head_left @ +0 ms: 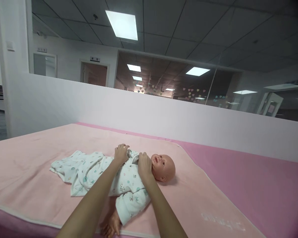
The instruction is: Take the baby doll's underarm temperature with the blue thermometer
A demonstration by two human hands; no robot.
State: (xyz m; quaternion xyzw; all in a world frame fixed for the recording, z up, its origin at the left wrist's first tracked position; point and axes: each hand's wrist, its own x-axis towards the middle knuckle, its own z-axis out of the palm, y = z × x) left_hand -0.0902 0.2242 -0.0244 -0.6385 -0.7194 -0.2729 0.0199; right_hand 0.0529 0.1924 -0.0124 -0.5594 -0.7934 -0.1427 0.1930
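Observation:
A baby doll [166, 165] lies on its back, its head toward the right. It wears a white baby top [126, 178] with small green and grey prints, and matching printed cloth [81, 168] covers its legs. My left hand [121, 154] bends over the far side of the chest, fingers closed on the top's edge. Beside the doll's chin, my right hand [144, 165] pinches the top near the collar. The fingertips of both hands are partly hidden. One doll hand [111, 224] sticks out of the near sleeve, below my forearms.
Under the doll spreads a pale pink mat [200, 195] with a white edge, over a darker pink surface [263, 175]. A low white wall [139, 109] runs behind it, topped by a large window [173, 79]. A doorway [95, 74] shows farther back.

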